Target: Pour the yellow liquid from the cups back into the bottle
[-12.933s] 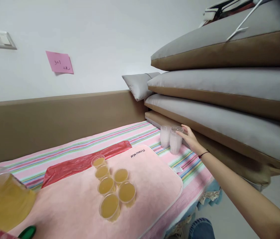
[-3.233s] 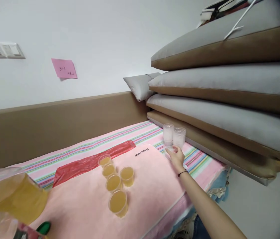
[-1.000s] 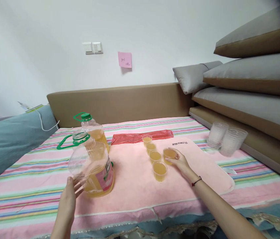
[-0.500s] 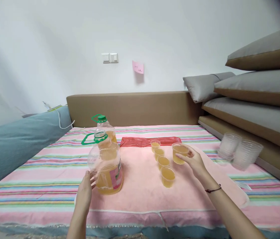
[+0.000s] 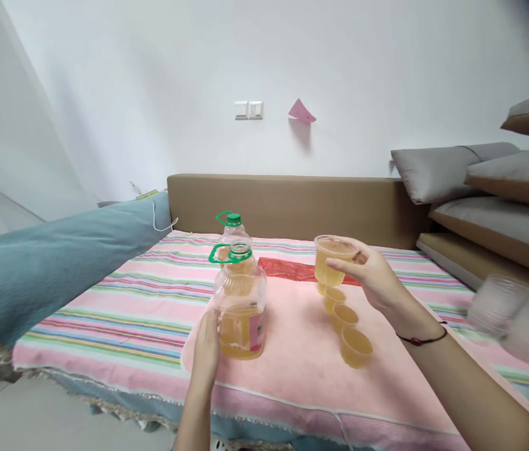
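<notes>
Closed round a clear plastic cup of yellow liquid (image 5: 328, 266), my right hand (image 5: 368, 268) holds it raised above the pink mat (image 5: 292, 351). Below and beside it, several filled cups (image 5: 357, 347) stand in a row on the mat; the farthest is mostly hidden behind the held cup. My left hand (image 5: 208, 341) rests at the left side of a large uncapped bottle (image 5: 240, 326) with a green handle, its fingers partly hidden there. The bottle stands upright, partly filled with yellow liquid. A second bottle (image 5: 233, 230) with a green cap is behind it.
Two stacks of clear cups (image 5: 499, 307) lie at the right, blurred. A red plastic bag (image 5: 287, 269) lies along the mat's far edge. Grey and brown cushions (image 5: 503, 225) are piled at the right; a blue-covered armrest (image 5: 81, 244) is at the left.
The view has turned left, so things appear farther right. My right hand has lifted its cup and brought it over the far end of the row. My left hand has closed in against the bottle's side.
</notes>
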